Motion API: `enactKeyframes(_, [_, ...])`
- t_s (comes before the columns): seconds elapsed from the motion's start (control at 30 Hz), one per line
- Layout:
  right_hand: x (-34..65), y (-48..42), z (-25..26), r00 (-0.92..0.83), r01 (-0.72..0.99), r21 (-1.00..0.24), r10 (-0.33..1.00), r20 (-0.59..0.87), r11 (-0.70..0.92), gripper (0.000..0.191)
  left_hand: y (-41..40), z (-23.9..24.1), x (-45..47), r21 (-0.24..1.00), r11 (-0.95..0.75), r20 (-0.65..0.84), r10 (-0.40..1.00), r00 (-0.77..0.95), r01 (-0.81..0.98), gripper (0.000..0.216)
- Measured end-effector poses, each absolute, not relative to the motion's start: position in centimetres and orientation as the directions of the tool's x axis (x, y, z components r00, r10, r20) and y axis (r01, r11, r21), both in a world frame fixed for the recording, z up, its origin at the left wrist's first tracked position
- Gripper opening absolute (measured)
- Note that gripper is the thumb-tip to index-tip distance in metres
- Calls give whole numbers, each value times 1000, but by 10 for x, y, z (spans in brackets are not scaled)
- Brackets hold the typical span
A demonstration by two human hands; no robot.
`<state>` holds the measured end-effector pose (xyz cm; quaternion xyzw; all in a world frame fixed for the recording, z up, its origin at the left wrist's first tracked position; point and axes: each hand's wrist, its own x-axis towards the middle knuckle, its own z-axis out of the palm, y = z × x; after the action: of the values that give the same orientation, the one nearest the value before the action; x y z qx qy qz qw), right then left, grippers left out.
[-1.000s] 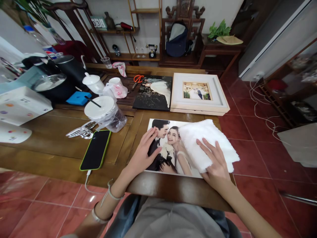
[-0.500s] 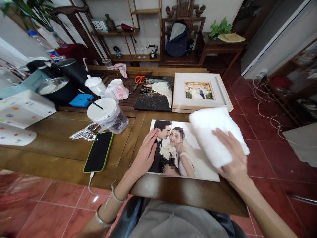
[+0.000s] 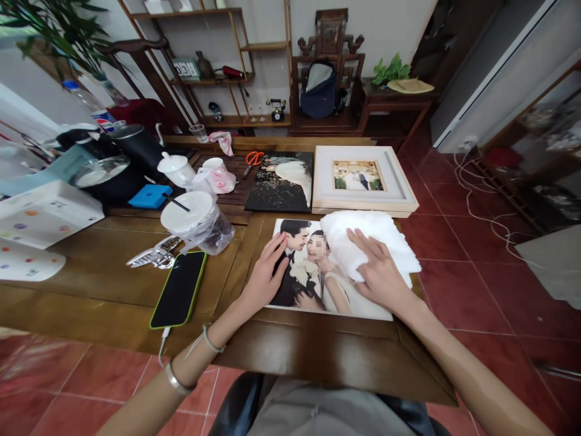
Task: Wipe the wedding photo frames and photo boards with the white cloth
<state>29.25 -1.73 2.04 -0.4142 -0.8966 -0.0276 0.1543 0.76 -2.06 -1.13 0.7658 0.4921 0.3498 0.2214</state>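
Note:
A wedding photo print [image 3: 347, 300] of a couple lies flat on the wooden table in front of me. My left hand [image 3: 267, 269] rests on its left side, fingers stretched out and empty. On the right part of the print lies a folded white towel [image 3: 394, 242], covering the upper right of the picture. My right hand [image 3: 376, 266] presses down on this towel and grips it, fingers extended over the cloth. Just beyond the print are a dark wedding picture panel [image 3: 276, 188] and a white-framed picture [image 3: 399, 181].
Left of the print are a charging phone [image 3: 179, 290], a lidded cup in plastic [image 3: 200, 221], a clear plastic item [image 3: 157, 253] and a blue box [image 3: 149, 195]. Orange-handled scissors [image 3: 253, 160] lie beside the dark panel. A white box [image 3: 49, 212] stands far left.
My right hand has moved left with the white towel, bringing it further over the print. My left hand stays on the print's left side. The camera view has shifted slightly.

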Motion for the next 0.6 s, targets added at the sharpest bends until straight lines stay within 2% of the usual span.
enactKeyframes(0.4, [283, -20, 21, -583, 788, -36, 764, 278, 614, 10, -19, -12, 11, 734, -393, 322, 920, 225, 554, 44])
enactKeyframes(0.6, [268, -91, 22, -668, 709, -45, 692, 274, 703, 16, -18, -11, 12, 734, -390, 316, 921, 228, 556, 43])
